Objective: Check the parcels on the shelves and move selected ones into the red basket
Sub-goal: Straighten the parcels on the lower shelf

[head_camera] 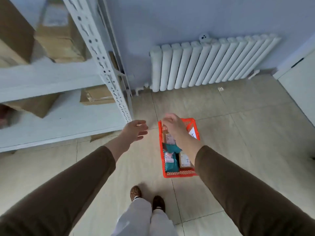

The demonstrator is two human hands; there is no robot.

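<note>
I see the red basket [178, 172] on the floor at centre frame, parcels [170, 159] inside. My right hand [173, 126] hovers over it, fingers loosely curled, holding nothing. My left hand [136, 129] is spread open and empty beside the shelf [56, 120].

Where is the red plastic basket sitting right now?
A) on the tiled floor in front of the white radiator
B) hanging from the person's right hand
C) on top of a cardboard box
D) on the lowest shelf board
A: the red plastic basket rests flat on the tiled floor, nearer than the white radiator, with parcels inside.
</note>
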